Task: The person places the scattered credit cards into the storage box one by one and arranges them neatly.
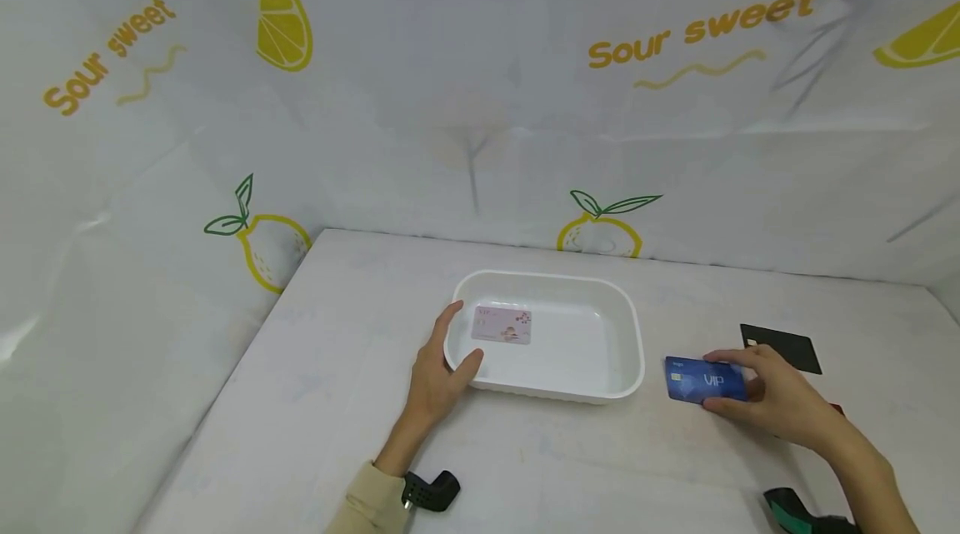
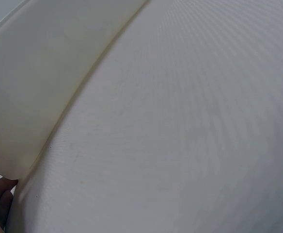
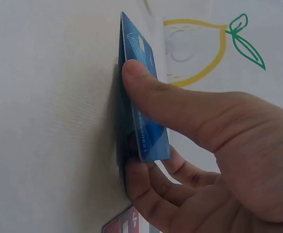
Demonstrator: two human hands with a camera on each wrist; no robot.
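Drawing of a whole lemon (image 1: 273,251), yellow with green leaves: on the white backdrop (image 1: 450,42), at ten o'clock from the white tray (image 1: 562,363).

Beige sleeve (image 1: 371,501) and black wrist device (image 1: 432,491): on the left arm, over the counter (image 1: 300,401), about seven o'clock from the tray.

Of the two hands, left hand (image 1: 435,380): at the tray's eight-to-nine o'clock corner. Thumb spread from index finger; thumb over the rim, index finger along the outer side; grips the tray. Other fingers mostly hidden.

Pink card (image 1: 502,325), one, printed: flat inside the tray, nine-to-ten o'clock from its middle.

White tray: rectangular, rounded corners, upright on the counter.

Second lemon drawing (image 1: 600,234): on the backdrop, one o'clock from the tray.

Blue VIP card (image 1: 686,380), one, with chip: three-to-four o'clock from the tray, apart from it, chip end pointing to nine.

Right hand (image 1: 780,396): fingers bent, nearly closed, pinching the blue card between thumb and fingers by its long edges.

Black card (image 1: 787,349), one: on the counter at three o'clock, partly behind the right hand.

Red card (image 3: 127,223), one: beside the right hand, mostly hidden.
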